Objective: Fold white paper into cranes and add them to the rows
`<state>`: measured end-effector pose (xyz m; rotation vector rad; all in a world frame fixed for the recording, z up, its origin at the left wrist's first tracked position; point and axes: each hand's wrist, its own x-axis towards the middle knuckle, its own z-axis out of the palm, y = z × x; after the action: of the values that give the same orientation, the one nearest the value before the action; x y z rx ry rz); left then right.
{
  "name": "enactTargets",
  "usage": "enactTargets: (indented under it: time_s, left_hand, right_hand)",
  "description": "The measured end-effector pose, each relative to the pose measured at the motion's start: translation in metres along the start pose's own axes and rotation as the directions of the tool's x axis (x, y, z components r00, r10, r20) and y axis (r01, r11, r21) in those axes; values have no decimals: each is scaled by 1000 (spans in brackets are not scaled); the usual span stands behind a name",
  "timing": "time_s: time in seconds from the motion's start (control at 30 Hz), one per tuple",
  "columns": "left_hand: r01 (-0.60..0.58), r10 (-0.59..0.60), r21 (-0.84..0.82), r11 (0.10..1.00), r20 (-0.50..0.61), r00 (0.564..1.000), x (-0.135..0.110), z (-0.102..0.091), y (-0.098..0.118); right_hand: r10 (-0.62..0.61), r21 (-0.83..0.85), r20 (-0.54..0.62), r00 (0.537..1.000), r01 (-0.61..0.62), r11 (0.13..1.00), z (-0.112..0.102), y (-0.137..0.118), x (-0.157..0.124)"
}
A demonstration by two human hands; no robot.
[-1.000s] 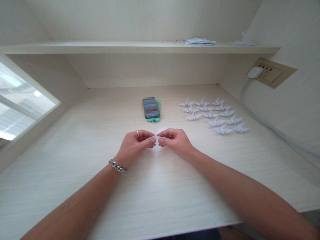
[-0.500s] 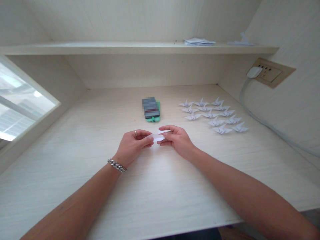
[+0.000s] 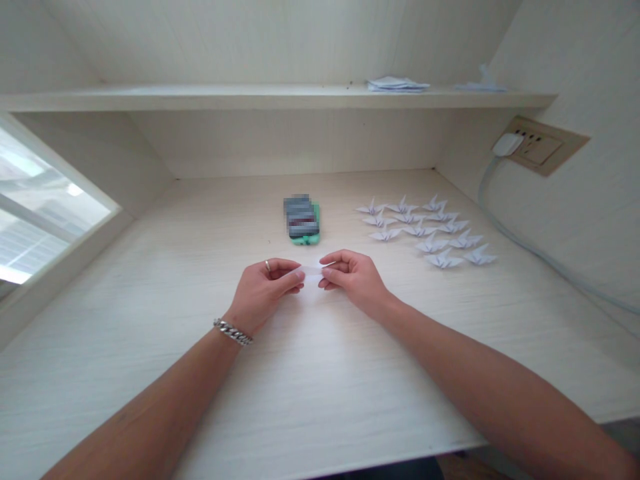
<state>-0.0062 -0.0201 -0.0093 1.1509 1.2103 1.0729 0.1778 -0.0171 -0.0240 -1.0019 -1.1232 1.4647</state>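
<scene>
A small folded piece of white paper (image 3: 313,271) is stretched between my two hands above the desk. My left hand (image 3: 267,287), with a ring and a chain bracelet, pinches its left end between thumb and fingers. At the other end, the thumb and fingers of my right hand (image 3: 354,277) close on the paper. My fingers cover both of its ends. Beyond them to the right, several white paper cranes (image 3: 419,228) stand in loose rows.
A phone-like object (image 3: 303,220) with a blurred top and green edge lies behind my hands. White papers (image 3: 397,84) rest on the shelf (image 3: 225,99). A plug and grey cable (image 3: 520,243) run from the wall socket (image 3: 547,147) along the desk's right side.
My right hand's thumb and fingers have shifted to the paper's right end, and the paper now looks narrower. My left hand keeps its pinch, almost unmoved.
</scene>
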Motion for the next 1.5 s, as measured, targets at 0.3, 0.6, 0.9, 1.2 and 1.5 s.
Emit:
enactTargets:
  time_s: [0.3,0.6,0.9,1.2,1.5]
  left_hand:
    - [7,-8,-18,1000,-11,1000,0,0,2]
    - [9,-9,-27,1000,-19,1000,0,0,1]
    - [7,-9,-41,999,-41,999,0,1,1]
    - [-71,71,-2,997,-40,997,0,0,-1]
    - [-335,363,273,902,-57,930,-3,-1,-4]
  right_hand:
    - [39,100,12,999,-40,994,1,0,0]
    - [54,146,-11,998,-52,988,0,0,1]
    - [-23,58,-3,1000,23,998,1,2,0]
    - [-93,26,-24,995,94,995,1,3,0]
    - [-182,-52,-44,982,180,982,0,3,0]
